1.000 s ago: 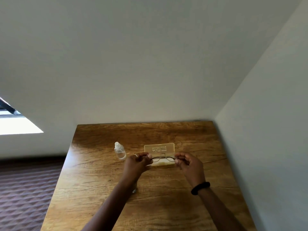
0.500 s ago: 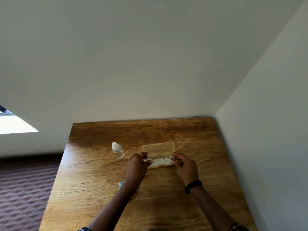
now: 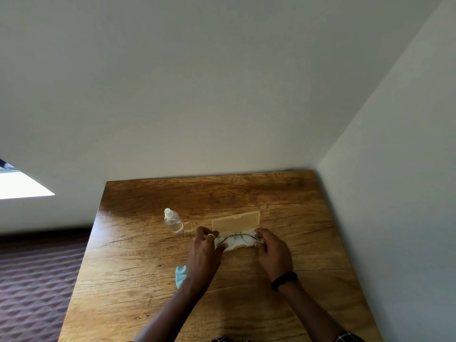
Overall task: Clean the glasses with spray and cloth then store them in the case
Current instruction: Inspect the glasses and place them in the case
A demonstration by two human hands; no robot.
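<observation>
— Where are the glasses (image 3: 237, 238)?
— In the open case (image 3: 235, 233) on the tabletop (image 3: 283, 208); my left hand (image 3: 204, 250) and right hand (image 3: 274, 253) pinch their two ends.
— And the rest?
— Spray bottle (image 3: 173, 220) stands left of the case; cloth (image 3: 180, 276) lies by my left wrist.

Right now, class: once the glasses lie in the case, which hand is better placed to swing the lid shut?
Probably the left hand. Its fingers reach up beside the raised lid of the case, while the right hand sits lower, pinching the glasses.
</observation>
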